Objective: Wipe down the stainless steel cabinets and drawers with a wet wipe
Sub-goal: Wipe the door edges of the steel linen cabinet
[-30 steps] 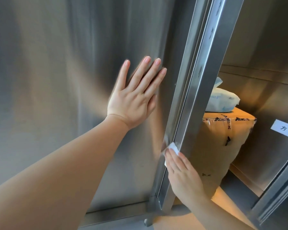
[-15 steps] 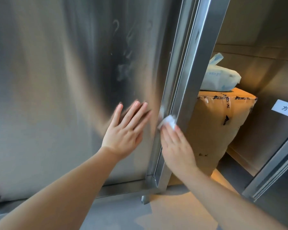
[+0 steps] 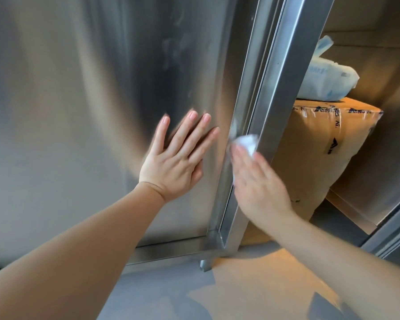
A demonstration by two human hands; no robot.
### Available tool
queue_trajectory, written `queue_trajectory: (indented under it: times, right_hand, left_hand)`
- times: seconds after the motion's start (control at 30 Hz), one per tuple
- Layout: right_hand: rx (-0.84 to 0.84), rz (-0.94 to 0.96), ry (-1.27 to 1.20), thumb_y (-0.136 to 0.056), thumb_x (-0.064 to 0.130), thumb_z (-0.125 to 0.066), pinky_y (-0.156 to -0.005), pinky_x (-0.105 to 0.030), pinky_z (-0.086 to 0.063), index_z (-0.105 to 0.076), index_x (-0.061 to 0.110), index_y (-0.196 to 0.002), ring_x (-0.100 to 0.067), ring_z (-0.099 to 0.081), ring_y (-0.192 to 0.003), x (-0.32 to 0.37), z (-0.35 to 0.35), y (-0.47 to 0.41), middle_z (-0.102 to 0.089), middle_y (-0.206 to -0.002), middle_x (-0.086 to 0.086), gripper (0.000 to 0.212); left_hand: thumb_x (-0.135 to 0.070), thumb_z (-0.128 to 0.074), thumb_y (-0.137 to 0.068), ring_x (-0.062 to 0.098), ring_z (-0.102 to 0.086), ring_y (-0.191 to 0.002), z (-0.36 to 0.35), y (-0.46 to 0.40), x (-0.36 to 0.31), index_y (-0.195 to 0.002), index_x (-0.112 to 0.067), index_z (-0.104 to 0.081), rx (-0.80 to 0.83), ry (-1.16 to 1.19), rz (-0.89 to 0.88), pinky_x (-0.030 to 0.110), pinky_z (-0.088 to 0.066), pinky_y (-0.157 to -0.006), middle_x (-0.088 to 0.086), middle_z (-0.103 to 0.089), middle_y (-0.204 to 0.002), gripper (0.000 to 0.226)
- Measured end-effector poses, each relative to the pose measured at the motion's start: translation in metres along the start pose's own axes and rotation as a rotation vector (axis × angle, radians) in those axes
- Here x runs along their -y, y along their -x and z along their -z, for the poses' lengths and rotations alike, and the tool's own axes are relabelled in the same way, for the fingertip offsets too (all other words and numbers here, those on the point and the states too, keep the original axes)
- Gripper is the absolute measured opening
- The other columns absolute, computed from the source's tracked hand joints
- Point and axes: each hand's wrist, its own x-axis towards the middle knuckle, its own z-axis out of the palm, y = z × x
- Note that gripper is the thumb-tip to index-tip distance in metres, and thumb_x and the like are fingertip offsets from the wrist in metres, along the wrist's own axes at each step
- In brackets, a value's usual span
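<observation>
On the cabinet door (image 3: 79, 112), left hand (image 3: 173, 167) lies flat; right hand (image 3: 259, 181) presses the wipe (image 3: 247, 142).

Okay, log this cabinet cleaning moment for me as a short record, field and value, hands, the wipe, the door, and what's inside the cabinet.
left hand: fingers straight, flat against the door panel
right hand: presses the wet wipe against the door edge, blurred
wet wipe: white, crumpled, at the fingertips
door panel: stainless steel, faint smudges high up
door edge: upright steel frame beside the open compartment
cardboard box: taped, inside the cabinet
wipes pack: white and blue, lying on the box
floor: grey
</observation>
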Motion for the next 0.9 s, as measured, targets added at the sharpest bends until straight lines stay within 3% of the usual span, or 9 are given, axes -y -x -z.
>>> queue_trajectory:
  times: [0.1,0.17,0.27,0.43,0.5,0.6,0.67,0.77,0.9]
  right_hand:
    - [-0.026,-0.221,-0.049,-0.100,0.019,-0.030,-0.122,-0.045,0.001,-0.024,-0.009,-0.148,-0.035,-0.012,-0.148,-0.009,0.011,-0.039,-0.021,-0.156,-0.025,0.056]
    - [0.028,-0.251,-0.093,-0.098,0.018,-0.024,-0.121,-0.047,0.007,-0.019,-0.012,-0.148,-0.039,-0.007,-0.148,0.010,0.011,-0.036,-0.015,-0.156,-0.030,0.058]
    - [0.138,-0.082,-0.083,-0.096,0.016,-0.010,-0.117,-0.049,0.018,-0.008,-0.016,-0.147,-0.045,0.008,-0.146,0.049,0.002,0.012,0.002,-0.154,-0.035,0.060]
    - [0.188,0.145,-0.020,-0.097,0.017,-0.008,-0.114,-0.048,0.020,-0.002,-0.014,-0.147,-0.040,0.004,-0.147,0.053,-0.004,0.047,0.001,-0.157,-0.030,0.060]
    - [0.095,0.099,-0.052,-0.098,0.014,-0.011,-0.118,-0.048,0.015,-0.010,-0.013,-0.148,-0.038,-0.004,-0.148,0.033,-0.002,0.030,-0.008,-0.158,-0.028,0.057]
    - [-0.117,-0.040,-0.263,-0.099,0.007,-0.031,-0.120,-0.044,-0.021,-0.052,-0.007,-0.134,-0.032,-0.042,-0.137,0.005,0.014,0.003,-0.048,-0.143,-0.022,0.043]
    - [-0.233,-0.134,-0.418,-0.095,0.001,-0.051,-0.112,-0.047,-0.037,-0.065,-0.007,-0.118,-0.033,-0.058,-0.122,-0.002,0.027,-0.005,-0.063,-0.125,-0.022,0.028]
    - [-0.430,-0.420,-0.689,-0.096,0.003,-0.058,-0.104,-0.049,-0.046,-0.067,-0.008,-0.113,-0.034,-0.061,-0.116,-0.007,0.046,-0.017,-0.067,-0.117,-0.021,0.022]
    - [-0.729,-0.648,-0.898,-0.101,0.009,-0.050,-0.104,-0.047,-0.046,-0.061,-0.006,-0.123,-0.033,-0.054,-0.126,0.000,0.064,-0.055,-0.061,-0.128,-0.020,0.029]
  left_hand:
    - [-0.033,-0.037,-0.096,0.028,-0.010,-0.151,0.000,0.000,-0.001,-0.157,-0.019,-0.020,-0.022,0.010,0.003,0.058,-0.004,-0.120,0.008,-0.016,-0.163,0.065]
    - [-0.033,-0.037,-0.096,0.028,-0.011,-0.151,-0.001,0.000,0.000,-0.157,-0.019,-0.020,-0.026,0.008,0.003,0.059,-0.006,-0.120,0.008,-0.017,-0.163,0.065]
    - [-0.034,-0.035,-0.097,0.028,-0.008,-0.152,-0.002,0.001,0.000,-0.157,-0.020,-0.018,-0.018,-0.006,0.000,0.059,-0.005,-0.120,0.007,-0.013,-0.164,0.064]
    - [-0.035,-0.032,-0.098,0.028,-0.006,-0.152,-0.002,0.000,0.001,-0.157,-0.020,-0.015,0.000,-0.023,-0.002,0.058,-0.003,-0.120,0.007,-0.010,-0.165,0.064]
    - [-0.035,-0.034,-0.097,0.028,-0.006,-0.152,-0.002,0.000,0.001,-0.157,-0.020,-0.016,0.000,-0.017,0.000,0.058,-0.003,-0.120,0.007,-0.010,-0.165,0.065]
    - [-0.034,-0.035,-0.096,0.028,-0.009,-0.152,-0.002,-0.001,0.001,-0.157,-0.020,-0.018,-0.012,-0.013,0.001,0.058,-0.003,-0.120,0.007,-0.012,-0.164,0.065]
    - [-0.033,-0.037,-0.095,0.028,-0.010,-0.151,-0.002,-0.001,0.001,-0.157,-0.020,-0.020,-0.016,-0.002,0.001,0.058,-0.004,-0.120,0.007,-0.013,-0.164,0.066]
    - [-0.033,-0.039,-0.094,0.028,-0.011,-0.151,-0.003,-0.001,0.001,-0.157,-0.019,-0.021,-0.016,-0.012,-0.004,0.059,-0.006,-0.119,0.007,-0.013,-0.164,0.067]
    - [-0.033,-0.043,-0.093,0.028,-0.012,-0.151,-0.001,-0.001,0.001,-0.156,-0.019,-0.022,-0.004,-0.035,-0.004,0.059,-0.008,-0.119,0.007,-0.014,-0.164,0.068]
